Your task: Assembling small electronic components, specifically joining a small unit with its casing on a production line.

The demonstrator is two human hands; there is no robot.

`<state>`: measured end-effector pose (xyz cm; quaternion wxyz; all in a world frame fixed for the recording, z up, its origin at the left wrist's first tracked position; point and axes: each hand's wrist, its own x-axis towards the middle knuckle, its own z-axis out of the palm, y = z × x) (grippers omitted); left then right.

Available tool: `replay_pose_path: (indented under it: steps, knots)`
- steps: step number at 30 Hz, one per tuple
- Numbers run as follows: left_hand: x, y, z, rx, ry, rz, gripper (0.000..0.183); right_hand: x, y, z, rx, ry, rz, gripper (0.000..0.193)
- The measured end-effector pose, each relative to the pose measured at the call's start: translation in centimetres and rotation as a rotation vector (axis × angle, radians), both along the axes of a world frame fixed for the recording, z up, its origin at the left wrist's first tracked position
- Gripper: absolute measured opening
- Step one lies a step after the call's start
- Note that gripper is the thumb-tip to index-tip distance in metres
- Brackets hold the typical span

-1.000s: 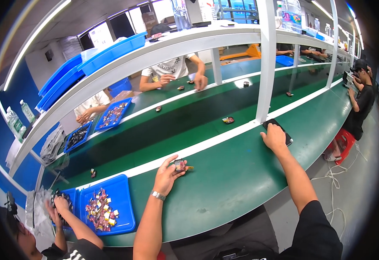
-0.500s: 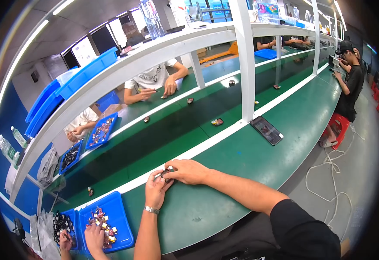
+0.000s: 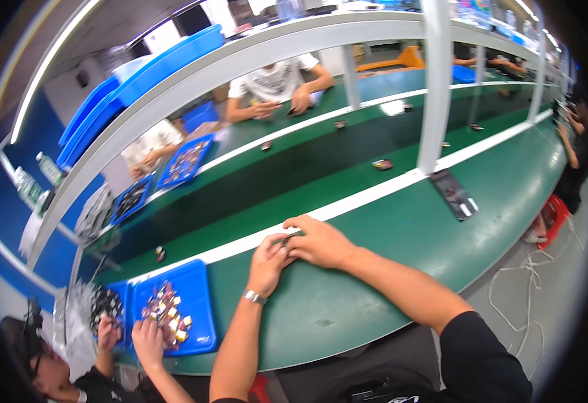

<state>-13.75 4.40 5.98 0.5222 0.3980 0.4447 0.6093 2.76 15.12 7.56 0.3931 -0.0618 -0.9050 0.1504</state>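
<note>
Over the near green worktop, close to the white rail, my two hands meet with fingertips together. My left hand (image 3: 268, 263), with a metal watch on its wrist, is closed around a small dark piece (image 3: 293, 236). From the other side the curled fingers of my right hand (image 3: 319, 244) pinch the same piece. Most of it is covered by my fingers, so its kind cannot be made out. Left of my forearm lies a blue tray (image 3: 203, 302) of small red, yellow and white parts, with a co-worker's hand (image 3: 148, 341) in it.
Beyond the white rail (image 3: 368, 195), small parts lie spaced along a dark green belt (image 3: 294, 176). A dark phone-like slab (image 3: 454, 195) rests at right, near a white post (image 3: 435, 101). People sit across the belt and at lower left (image 3: 45, 363). Cables (image 3: 522, 295) cross the floor.
The whole view has swung left, so the bench, posts and trays sit farther right. The co-worker at lower left now shows more. My hands stay together on the small dark piece.
</note>
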Motion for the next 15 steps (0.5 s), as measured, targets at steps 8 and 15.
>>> replay_pose_path:
  steps: [8, 15]
  knots:
    - [-0.5, -0.3, -0.2, 0.029, -0.031, -0.023, 0.031, -0.1, 0.0, -0.4, -0.147, -0.084, 0.079, 0.01]
    - [-0.9, -0.5, 0.0, 0.04, -0.042, -0.079, 0.038, -0.3, -0.5, -0.1, -0.227, -0.063, -0.016, 0.008]
